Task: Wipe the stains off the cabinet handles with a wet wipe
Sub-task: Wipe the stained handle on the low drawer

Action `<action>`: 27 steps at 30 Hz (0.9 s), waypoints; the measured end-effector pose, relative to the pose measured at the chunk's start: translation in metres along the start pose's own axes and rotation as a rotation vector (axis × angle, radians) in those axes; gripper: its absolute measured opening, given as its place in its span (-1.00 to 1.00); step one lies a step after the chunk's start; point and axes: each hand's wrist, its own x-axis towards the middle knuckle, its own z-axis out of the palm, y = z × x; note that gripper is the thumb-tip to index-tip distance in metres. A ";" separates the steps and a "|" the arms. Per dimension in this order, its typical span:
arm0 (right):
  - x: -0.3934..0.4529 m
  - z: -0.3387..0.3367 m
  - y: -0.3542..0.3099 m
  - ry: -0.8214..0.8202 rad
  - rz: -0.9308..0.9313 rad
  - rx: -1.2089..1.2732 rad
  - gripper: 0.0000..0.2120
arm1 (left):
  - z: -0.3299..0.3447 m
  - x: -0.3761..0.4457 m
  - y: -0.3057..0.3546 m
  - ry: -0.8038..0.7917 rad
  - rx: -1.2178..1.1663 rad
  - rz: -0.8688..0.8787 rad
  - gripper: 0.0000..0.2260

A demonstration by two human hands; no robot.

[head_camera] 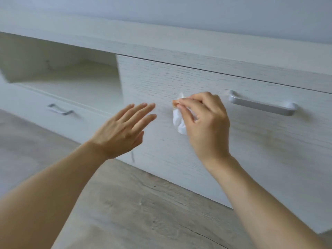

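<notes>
Head view, single frame; positions given relative to the large drawer front [206,141].

1. Large drawer front: pale wood-grain panel, closed, occupying the centre and right of the frame beneath a long top board [161,42].
2. Silver bar handle [262,104]: mounted horizontally on the upper right part of the drawer front; slightly blurred, so any stains on it cannot be made out.
3. Wet wipe [178,121]: white, crumpled, hanging in front of the drawer front, left of the bar handle and apart from it. A small yellowish patch shows at its upper edge near the fingertips.
4. Right hand [204,123]: fingers curled in, pinching the wet wipe between thumb and fingertips, in front of the drawer front's middle, left of the bar handle and not touching it.
5. Left hand [124,128]: spread flat, fingers extended, holding nothing, near the drawer front's left edge; whether it touches the panel cannot be told.
6. Open compartment [68,72]: to the left of the drawer front.
7. Small handle [60,109]: on a lower drawer, below the open compartment, well left of the drawer front.
8. Wood-look floor [143,203]: below the drawer front.
</notes>
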 end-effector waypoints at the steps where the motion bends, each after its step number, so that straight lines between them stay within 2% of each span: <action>1: 0.004 0.005 -0.004 -0.020 0.042 0.051 -0.95 | -0.012 -0.007 -0.007 -0.066 0.027 -0.008 -0.60; 5: 0.015 0.024 -0.029 -0.199 0.090 0.202 -0.96 | -0.058 -0.028 -0.036 -0.242 0.162 -0.068 -0.61; 10: 0.023 0.044 -0.049 -0.356 0.028 0.193 -0.96 | -0.078 -0.041 -0.070 -0.313 0.214 -0.176 -0.62; 16: 0.013 0.093 -0.070 -0.535 0.043 0.097 -0.90 | -0.048 -0.073 -0.119 -0.356 0.153 -0.203 -0.65; 23: 0.007 0.213 -0.120 -0.644 0.133 0.034 -0.87 | 0.015 -0.135 -0.226 -0.319 0.031 -0.263 -0.66; 25: 0.012 0.251 -0.137 -0.690 0.176 0.006 -0.86 | 0.029 -0.158 -0.265 -0.357 0.005 -0.292 -0.62; 27: 0.025 0.285 -0.153 -0.742 0.243 -0.007 -0.85 | 0.041 -0.179 -0.303 -0.460 0.005 -0.281 -0.53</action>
